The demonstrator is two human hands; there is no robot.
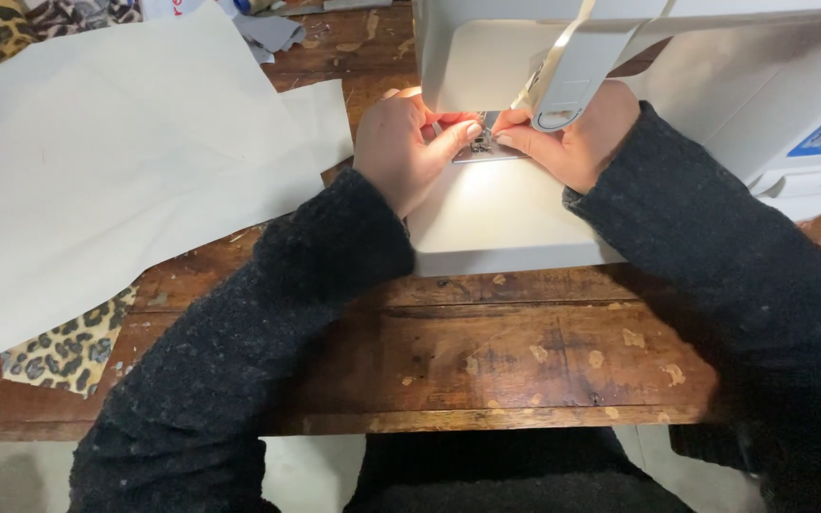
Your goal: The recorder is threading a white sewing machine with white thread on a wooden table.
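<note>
Closely paired, left hand (401,144) and right hand (577,142) pinch something unseen, likely thread, at the sewing machine's presser foot (483,142) between them; fine, limp, best gripped near its end.

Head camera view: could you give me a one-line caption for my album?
Two hands, left hand and right hand, meet at the lit needle plate of a white sewing machine on a worn wooden table.

The sewing machine's (639,85) own lamp throws hot glare on its white bed, while the wooden counter (525,361) lies dimmer, slightly soft.
</note>
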